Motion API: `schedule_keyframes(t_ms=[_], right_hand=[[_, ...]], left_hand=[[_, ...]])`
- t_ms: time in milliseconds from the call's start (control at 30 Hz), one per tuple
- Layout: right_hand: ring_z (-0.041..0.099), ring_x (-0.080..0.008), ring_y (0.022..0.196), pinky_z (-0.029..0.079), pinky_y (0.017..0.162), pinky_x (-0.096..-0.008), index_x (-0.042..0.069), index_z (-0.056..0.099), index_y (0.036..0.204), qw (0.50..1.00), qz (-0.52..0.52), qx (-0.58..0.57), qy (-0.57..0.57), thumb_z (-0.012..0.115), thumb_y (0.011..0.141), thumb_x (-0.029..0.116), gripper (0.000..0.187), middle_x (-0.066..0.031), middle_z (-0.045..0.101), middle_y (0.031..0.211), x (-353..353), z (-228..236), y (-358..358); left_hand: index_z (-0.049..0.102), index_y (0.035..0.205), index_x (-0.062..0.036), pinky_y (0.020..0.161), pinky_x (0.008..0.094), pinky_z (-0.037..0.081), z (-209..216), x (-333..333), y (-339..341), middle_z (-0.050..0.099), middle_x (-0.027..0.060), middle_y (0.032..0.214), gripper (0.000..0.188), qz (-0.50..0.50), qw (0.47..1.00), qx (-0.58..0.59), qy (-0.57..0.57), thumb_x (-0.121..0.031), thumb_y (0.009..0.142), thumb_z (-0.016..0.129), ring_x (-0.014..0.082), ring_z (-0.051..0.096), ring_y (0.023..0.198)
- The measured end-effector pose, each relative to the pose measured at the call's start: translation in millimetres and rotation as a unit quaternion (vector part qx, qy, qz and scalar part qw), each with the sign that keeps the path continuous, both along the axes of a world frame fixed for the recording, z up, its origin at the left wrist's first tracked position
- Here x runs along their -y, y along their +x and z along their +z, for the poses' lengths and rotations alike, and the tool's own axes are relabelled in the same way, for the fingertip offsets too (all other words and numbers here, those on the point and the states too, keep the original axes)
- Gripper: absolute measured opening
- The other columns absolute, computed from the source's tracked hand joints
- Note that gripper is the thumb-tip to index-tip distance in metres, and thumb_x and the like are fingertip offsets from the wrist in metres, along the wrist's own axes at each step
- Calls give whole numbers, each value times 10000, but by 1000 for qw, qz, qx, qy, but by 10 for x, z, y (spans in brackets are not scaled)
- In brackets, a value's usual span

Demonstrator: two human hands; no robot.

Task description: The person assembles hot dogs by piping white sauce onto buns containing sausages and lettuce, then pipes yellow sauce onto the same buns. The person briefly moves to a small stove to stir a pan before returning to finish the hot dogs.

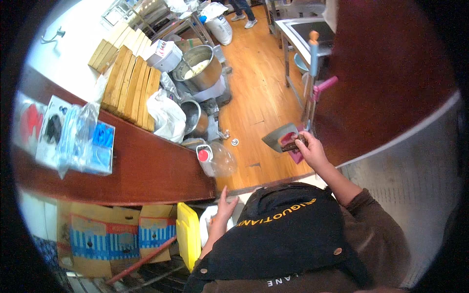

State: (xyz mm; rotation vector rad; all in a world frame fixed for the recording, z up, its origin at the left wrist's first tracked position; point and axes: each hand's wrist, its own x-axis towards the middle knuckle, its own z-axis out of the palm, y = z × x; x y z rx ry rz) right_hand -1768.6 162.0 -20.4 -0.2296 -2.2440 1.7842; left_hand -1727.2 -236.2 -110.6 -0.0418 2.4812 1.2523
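My right hand (312,150) is closed round the dark handle of a scraper (277,136). Its flat grey trapezoid blade points to the left, above the wooden floor. Part of a pink dustpan (296,156) shows behind that hand. My left hand (224,210) is low at the middle with its fingers apart and nothing visible in it. A yellow bin lid (188,234) stands up just left of that forearm, with something white between them. Beyond the left hand stands a clear plastic jug (221,160) with a red cap.
Left, a brown counter (161,166) carries gloves and a blue box (101,146). Behind are wooden boards (129,90) and a metal pot (207,73) holding pale contents. A long-handled broom (312,63) and a sink (312,31) are right. A person's legs (243,10) show far off.
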Motion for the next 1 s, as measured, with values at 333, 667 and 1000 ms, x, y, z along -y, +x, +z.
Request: schedule_keyframes(t_ms=[333,667,1000], right_hand=[[682,-164,708,555,609,-262,78,542,1150,931,-55,58,-355,509,1005,270,243,-83,661,957,36,-236,-3083],[685,-124,733,554,618,-234,110,560,1168,897,-80,19,-433,532,992,324,279,-44,682,924,-428,43,-5436],[683,-144,729,552,623,-246,120,554,1173,857,-166,-10,-488,514,1002,278,236,-48,668,951,-2018,186,-7886]], left_hand=[[576,1211,-16,848,379,484,-260,609,-2194,650,208,1074,393,21,976,214,-29,-263,906,569,284,632,997],[535,1287,4,885,368,489,-307,167,-6115,699,201,991,484,-115,979,121,-117,-300,911,558,314,662,993],[529,1227,53,764,328,501,-654,-965,-8329,700,153,900,443,-94,973,160,-136,-300,960,513,214,664,847]])
